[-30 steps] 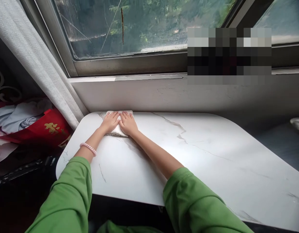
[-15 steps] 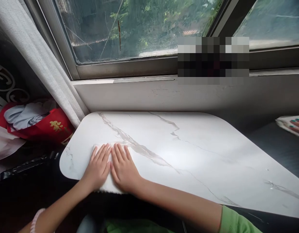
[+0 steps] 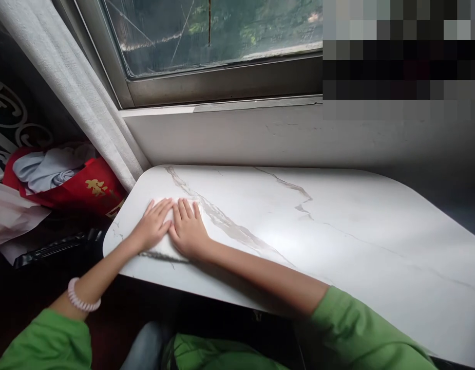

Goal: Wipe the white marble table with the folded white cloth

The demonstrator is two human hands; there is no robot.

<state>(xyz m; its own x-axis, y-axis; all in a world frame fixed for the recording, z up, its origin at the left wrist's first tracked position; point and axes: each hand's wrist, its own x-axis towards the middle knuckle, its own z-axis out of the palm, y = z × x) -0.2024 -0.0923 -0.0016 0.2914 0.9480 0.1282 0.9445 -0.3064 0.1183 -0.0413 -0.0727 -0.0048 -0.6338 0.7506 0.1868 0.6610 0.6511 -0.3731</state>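
Note:
A white cloth (image 3: 165,246) with a fuzzy greyish near edge lies on the left part of a white table (image 3: 245,200) with grey-brown marble veins. My left hand (image 3: 154,226) rests flat on the cloth, fingers stretched out and pointing away from me. Beside it, my right hand (image 3: 188,230) presses flat on the same cloth, also with straight fingers. The thumbs meet or nearly meet between the two hands. Much of the cloth is hidden beneath them.
Behind the table are a low wall (image 3: 222,136) and a framed window (image 3: 222,31). A pale curtain (image 3: 73,92) hangs at left, near a red bag (image 3: 93,187) stuffed with light clothing. The upper right is pixelated.
Both hands and the cloth have slid away from the table's front edge, where the cloth overhung before. The view has shifted, and another person's hand at the right has left it.

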